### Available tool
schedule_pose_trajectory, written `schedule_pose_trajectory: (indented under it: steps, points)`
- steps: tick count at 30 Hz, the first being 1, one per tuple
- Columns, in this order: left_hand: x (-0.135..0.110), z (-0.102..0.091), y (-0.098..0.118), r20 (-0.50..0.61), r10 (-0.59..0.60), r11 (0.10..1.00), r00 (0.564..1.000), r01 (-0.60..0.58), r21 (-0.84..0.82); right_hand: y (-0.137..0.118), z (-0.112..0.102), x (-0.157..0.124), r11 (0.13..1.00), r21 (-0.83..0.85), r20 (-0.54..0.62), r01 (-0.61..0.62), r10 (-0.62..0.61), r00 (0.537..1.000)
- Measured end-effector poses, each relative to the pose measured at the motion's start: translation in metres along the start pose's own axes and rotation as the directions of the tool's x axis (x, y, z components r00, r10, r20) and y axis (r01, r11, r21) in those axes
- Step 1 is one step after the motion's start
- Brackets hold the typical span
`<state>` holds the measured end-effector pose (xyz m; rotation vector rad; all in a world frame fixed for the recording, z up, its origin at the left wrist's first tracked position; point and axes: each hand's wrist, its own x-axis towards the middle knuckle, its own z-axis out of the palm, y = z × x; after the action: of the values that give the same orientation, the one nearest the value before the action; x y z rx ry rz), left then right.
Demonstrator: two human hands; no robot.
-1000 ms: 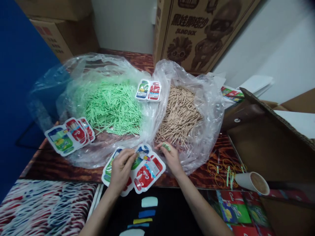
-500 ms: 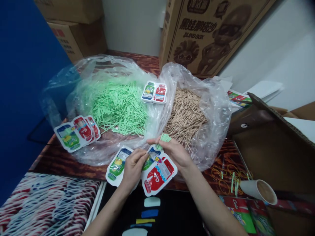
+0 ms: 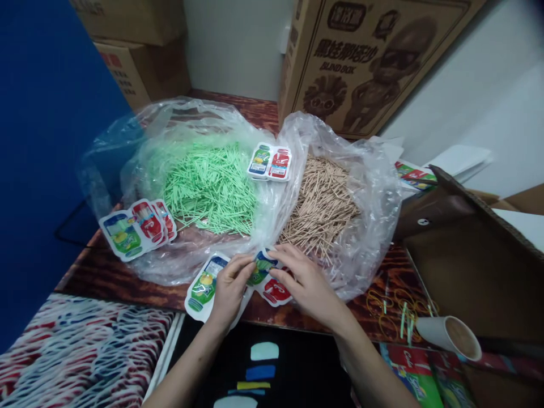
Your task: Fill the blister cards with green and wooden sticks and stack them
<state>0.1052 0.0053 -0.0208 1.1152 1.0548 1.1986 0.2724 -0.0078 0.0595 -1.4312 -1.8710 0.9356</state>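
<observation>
My left hand [image 3: 232, 286] pinches the top of a bottle-shaped printed packet [image 3: 274, 290], red and green, at the table's front edge. My right hand [image 3: 304, 280] lies over the same packet, its fingers curled around a small bunch of green sticks [image 3: 266, 264] at the packet's mouth. Under my left hand lies another packet [image 3: 204, 283] with a green and blue print. Just behind my hands are two clear plastic bags, one full of green sticks [image 3: 208, 184], the other of tan wooden sticks [image 3: 321, 204].
A stack of filled packets [image 3: 136, 226] lies at the left on the table, and one pair [image 3: 270, 162] rests between the bags. Rubber bands [image 3: 393, 314] and a tipped paper cup [image 3: 450, 336] are at the right. Cardboard boxes [image 3: 365, 51] stand behind, and an open brown box [image 3: 467, 249] to the right.
My right hand moved left from the tan sticks' bag with the green bunch and came down onto the packet. The packet now lies lower under both hands.
</observation>
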Motion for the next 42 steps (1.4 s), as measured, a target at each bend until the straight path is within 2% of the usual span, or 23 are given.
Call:
schedule_pose_trajectory:
  steps: [6,8,10,12,14,15,16,17,19,21,23,26,29,34,38,42]
  points:
    - [-0.003,0.001,-0.005,-0.04,-0.162,0.976,0.986,0.154,-0.156,-0.005,-0.001,0.001,0.998,-0.034,-0.007,0.045,-0.045,0.999]
    - [-0.004,-0.001,-0.002,-0.006,-0.184,0.967,0.983,0.18,-0.183,-0.005,0.001,0.001,0.997,-0.061,-0.003,0.051,-0.051,0.999]
    - [-0.004,-0.006,0.004,0.11,-0.221,0.958,0.969,0.237,-0.162,-0.005,0.004,0.0,0.996,-0.056,-0.016,0.064,-0.065,0.998]
    - [-0.003,-0.013,0.012,0.314,-0.276,0.947,0.908,0.313,-0.071,-0.007,0.007,-0.004,0.995,-0.018,-0.013,0.099,-0.099,0.995]
    - [-0.001,-0.019,0.021,0.492,-0.322,0.939,0.808,0.338,0.06,-0.009,0.011,-0.008,0.992,0.028,-0.024,0.122,-0.122,0.992]
    - [0.0,-0.021,0.025,0.535,-0.333,0.939,0.777,0.326,0.11,-0.01,0.013,-0.011,0.993,0.038,-0.044,0.115,-0.113,0.993]
    - [0.001,-0.021,0.028,0.547,-0.332,0.942,0.768,0.303,0.146,-0.011,0.014,-0.014,0.995,0.036,-0.073,0.094,-0.091,0.993]
    - [0.001,-0.021,0.03,0.536,-0.321,0.947,0.781,0.275,0.166,-0.01,0.015,-0.016,0.998,0.016,-0.103,0.064,-0.062,0.993]
    - [0.003,-0.018,0.032,0.474,-0.28,0.959,0.835,0.218,0.183,-0.006,0.016,-0.019,0.998,-0.065,-0.141,0.008,-0.017,0.99]
    - [0.003,-0.014,0.031,0.408,-0.245,0.964,0.879,0.177,0.198,0.002,0.015,-0.021,0.988,-0.155,-0.148,-0.005,-0.018,0.989]
    - [0.003,-0.009,0.029,0.362,-0.24,0.964,0.901,0.176,0.2,0.011,0.015,-0.021,0.978,-0.211,-0.172,0.002,-0.039,0.984]
    - [-0.001,0.001,0.023,0.331,-0.28,0.957,0.901,0.236,0.169,0.02,0.014,-0.017,0.974,-0.226,-0.265,0.0,-0.061,0.962]
    - [-0.003,0.012,0.018,0.293,-0.321,0.946,0.901,0.289,0.147,0.022,0.012,-0.011,0.987,-0.16,-0.321,-0.004,-0.049,0.946]
    - [0.002,0.018,0.02,0.243,-0.32,0.943,0.916,0.283,0.178,0.023,-0.002,-0.011,0.999,0.003,-0.277,-0.038,0.037,0.96]
    - [0.005,0.015,0.023,0.275,-0.261,0.955,0.926,0.205,0.216,0.03,-0.002,-0.015,0.998,-0.041,-0.273,-0.044,0.031,0.962]
    - [-0.001,0.016,0.014,0.278,-0.286,0.956,0.917,0.255,0.145,0.034,0.015,-0.013,0.992,-0.13,-0.423,-0.01,-0.046,0.905]
